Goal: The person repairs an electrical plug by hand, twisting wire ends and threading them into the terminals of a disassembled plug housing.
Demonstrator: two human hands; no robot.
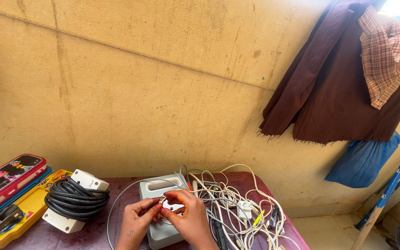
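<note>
My left hand and my right hand meet over a grey-white plastic housing lying on the maroon table. Their fingertips pinch a small metal part together; it is too small to make out. A thin grey cable loops from the housing round past my left wrist. The housing's near end is hidden under my hands.
A coil of black cable lies over a white box at left. Pencil tins and a yellow case sit at far left. Tangled white wires fill the right. Clothes hang on the wall; a blue ladder leans at right.
</note>
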